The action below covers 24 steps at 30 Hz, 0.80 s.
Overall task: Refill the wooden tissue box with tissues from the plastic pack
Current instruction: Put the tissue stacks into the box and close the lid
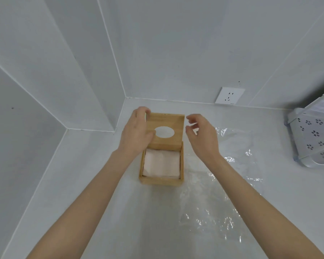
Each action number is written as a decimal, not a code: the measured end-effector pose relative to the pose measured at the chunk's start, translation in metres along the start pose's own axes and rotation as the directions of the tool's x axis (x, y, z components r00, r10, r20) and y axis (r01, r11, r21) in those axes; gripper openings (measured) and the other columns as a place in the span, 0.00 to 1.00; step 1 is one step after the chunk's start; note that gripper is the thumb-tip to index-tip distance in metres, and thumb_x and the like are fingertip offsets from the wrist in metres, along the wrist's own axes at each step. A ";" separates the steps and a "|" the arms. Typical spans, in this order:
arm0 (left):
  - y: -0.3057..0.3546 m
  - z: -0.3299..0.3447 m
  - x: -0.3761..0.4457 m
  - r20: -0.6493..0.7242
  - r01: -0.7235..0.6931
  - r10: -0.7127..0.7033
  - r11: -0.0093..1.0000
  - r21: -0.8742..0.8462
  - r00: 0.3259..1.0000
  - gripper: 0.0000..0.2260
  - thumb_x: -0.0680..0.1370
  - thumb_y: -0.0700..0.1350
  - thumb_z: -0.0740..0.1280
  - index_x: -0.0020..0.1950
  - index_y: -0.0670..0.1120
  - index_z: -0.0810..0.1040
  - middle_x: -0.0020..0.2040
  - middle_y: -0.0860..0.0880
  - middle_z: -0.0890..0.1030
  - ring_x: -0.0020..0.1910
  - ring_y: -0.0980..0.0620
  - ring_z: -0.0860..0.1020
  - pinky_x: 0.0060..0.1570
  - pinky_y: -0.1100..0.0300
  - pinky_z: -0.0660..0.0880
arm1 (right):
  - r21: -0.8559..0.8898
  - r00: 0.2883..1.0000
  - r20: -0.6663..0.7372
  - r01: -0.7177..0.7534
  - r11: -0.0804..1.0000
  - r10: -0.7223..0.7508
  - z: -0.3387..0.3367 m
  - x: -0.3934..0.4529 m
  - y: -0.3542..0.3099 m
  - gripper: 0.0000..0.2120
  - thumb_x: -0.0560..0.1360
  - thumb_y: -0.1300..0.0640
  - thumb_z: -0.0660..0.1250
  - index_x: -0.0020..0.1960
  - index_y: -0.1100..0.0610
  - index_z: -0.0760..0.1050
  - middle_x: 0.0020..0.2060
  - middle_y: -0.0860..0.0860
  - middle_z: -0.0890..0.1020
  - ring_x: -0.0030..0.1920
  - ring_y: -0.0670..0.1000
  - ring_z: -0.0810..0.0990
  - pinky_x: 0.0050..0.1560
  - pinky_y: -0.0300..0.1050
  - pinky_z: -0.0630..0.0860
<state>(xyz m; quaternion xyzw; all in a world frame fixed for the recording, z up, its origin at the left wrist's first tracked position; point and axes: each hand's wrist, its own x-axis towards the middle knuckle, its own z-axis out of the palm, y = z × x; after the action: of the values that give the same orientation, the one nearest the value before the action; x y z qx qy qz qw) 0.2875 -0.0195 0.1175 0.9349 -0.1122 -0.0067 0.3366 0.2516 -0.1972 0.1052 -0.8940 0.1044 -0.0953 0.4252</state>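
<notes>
A square wooden tissue box stands on the white counter with a stack of white tissues lying inside it. Its wooden lid, with an oval hole, covers only the far part of the box, so the near part stays uncovered. My left hand grips the lid by its left edge, thumb on top by the hole. My right hand hovers just right of the lid, fingers apart, not touching it. The clear plastic pack lies flat and crumpled on the counter, right of the box and toward me.
The box stands close to a wall corner at the back left of the white counter. A white perforated basket lies tipped at the right edge. A wall socket is behind the box to the right.
</notes>
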 end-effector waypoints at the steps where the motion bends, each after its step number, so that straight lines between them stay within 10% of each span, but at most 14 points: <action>1: 0.003 0.000 0.007 0.028 -0.015 0.014 1.000 0.017 1.000 0.28 0.71 0.37 0.69 0.68 0.46 0.62 0.68 0.45 0.67 0.62 0.46 0.71 0.60 0.52 0.70 | -0.008 0.999 0.033 0.031 0.999 -0.031 0.001 0.005 -0.002 0.17 0.75 0.63 0.61 0.64 0.54 0.70 0.58 0.51 0.77 0.48 0.48 0.74 0.50 0.43 0.71; 24: -0.002 0.002 -0.030 -0.188 -0.301 0.339 0.932 0.203 0.922 0.09 0.74 0.40 0.64 0.50 0.41 0.81 0.45 0.43 0.85 0.44 0.42 0.81 0.44 0.52 0.78 | -0.221 0.979 0.065 0.201 0.954 -0.191 -0.013 -0.028 -0.012 0.11 0.75 0.59 0.64 0.56 0.54 0.79 0.47 0.53 0.85 0.48 0.55 0.81 0.51 0.48 0.74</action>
<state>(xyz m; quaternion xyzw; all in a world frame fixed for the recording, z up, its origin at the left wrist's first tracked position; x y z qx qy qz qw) 0.2583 -0.0131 0.1130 0.9241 -0.2262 0.1615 0.2622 0.2223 -0.1916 0.1199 -0.9443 0.0163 -0.1055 0.3112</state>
